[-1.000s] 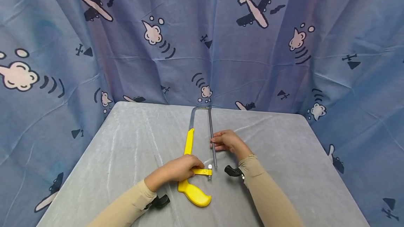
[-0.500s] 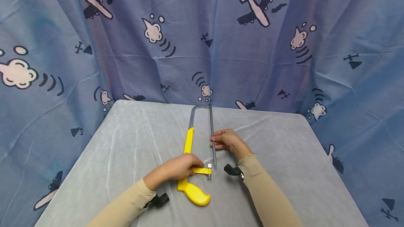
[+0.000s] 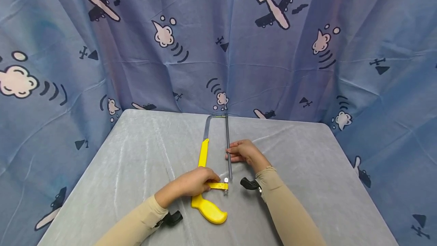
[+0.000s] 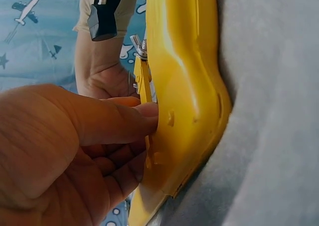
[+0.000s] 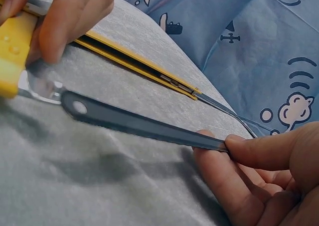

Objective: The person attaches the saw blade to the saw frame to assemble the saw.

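Note:
A hacksaw with a yellow handle (image 3: 211,212) lies on the table, its frame pointing away from me. My left hand (image 3: 195,181) grips the yellow frame just above the handle, thumb and fingers pinching the yellow bracket arm (image 4: 145,86) in the left wrist view. From the frame's far end the grey saw blade (image 3: 228,132) runs back towards me. Thumb and fingers of my right hand (image 3: 247,153) pinch the blade along its length. In the right wrist view, the blade's near hole (image 5: 79,107) is close beside the metal fitting (image 5: 47,89); contact is unclear.
A grey cloth covers the table (image 3: 153,143). Behind it hangs a blue curtain (image 3: 198,75) printed with planes and clouds. Each wrist wears a black camera mount, such as the right one (image 3: 250,183).
The blade's near end has shifted slightly left, closer to the bracket's fitting, with my right hand. My left hand and the frame have stayed nearly still.

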`<state>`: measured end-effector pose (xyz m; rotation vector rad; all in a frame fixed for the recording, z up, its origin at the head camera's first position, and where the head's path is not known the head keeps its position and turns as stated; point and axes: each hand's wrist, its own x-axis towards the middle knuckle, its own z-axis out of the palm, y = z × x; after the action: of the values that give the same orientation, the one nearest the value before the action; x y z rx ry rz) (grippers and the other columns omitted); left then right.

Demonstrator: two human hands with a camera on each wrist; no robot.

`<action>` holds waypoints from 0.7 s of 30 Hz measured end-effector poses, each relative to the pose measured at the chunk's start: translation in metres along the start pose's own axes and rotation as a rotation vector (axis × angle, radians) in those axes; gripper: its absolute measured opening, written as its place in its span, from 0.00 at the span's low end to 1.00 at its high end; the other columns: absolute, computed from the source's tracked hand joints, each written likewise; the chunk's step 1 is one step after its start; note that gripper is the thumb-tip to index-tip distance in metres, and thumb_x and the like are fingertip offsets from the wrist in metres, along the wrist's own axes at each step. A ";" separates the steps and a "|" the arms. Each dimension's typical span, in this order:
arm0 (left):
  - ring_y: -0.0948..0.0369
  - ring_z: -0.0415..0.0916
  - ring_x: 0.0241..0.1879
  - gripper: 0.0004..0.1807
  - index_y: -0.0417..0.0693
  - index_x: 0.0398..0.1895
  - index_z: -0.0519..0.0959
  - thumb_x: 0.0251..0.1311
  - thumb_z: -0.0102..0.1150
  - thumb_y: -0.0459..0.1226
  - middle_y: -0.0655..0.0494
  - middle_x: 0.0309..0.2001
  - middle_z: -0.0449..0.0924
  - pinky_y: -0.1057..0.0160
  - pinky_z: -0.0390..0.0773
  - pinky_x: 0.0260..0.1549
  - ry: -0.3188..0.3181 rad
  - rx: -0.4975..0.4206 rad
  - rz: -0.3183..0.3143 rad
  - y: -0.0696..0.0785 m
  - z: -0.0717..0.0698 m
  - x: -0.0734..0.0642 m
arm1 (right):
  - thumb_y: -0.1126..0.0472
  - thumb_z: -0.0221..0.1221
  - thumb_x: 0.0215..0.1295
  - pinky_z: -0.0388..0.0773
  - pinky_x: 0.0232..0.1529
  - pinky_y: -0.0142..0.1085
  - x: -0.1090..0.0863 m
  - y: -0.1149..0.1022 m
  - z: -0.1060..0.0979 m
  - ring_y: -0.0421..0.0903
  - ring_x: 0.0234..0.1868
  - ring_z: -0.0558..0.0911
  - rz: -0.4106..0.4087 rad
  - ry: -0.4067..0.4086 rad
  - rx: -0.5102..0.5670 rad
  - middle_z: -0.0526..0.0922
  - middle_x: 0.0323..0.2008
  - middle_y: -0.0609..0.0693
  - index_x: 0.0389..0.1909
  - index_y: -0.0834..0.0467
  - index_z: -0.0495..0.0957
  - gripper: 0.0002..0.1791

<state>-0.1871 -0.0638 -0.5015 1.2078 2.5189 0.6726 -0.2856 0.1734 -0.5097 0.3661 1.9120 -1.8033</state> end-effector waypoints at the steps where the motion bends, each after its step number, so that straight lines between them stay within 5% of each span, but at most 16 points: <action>1: 0.64 0.80 0.49 0.18 0.45 0.53 0.85 0.60 0.66 0.25 0.57 0.48 0.86 0.66 0.80 0.53 0.003 0.001 0.003 0.000 0.000 0.000 | 0.73 0.60 0.69 0.87 0.31 0.36 0.000 0.000 0.000 0.46 0.29 0.89 -0.001 0.001 0.001 0.88 0.31 0.50 0.59 0.71 0.72 0.19; 21: 0.62 0.81 0.47 0.18 0.41 0.52 0.85 0.58 0.66 0.25 0.54 0.47 0.86 0.66 0.81 0.51 0.043 -0.045 -0.002 0.000 0.001 0.000 | 0.73 0.62 0.67 0.88 0.36 0.39 -0.004 -0.001 0.004 0.48 0.33 0.89 0.013 -0.007 -0.032 0.86 0.35 0.54 0.62 0.69 0.72 0.23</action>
<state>-0.1864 -0.0632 -0.5022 1.1874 2.5249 0.7582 -0.2823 0.1697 -0.5073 0.3596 1.9265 -1.7615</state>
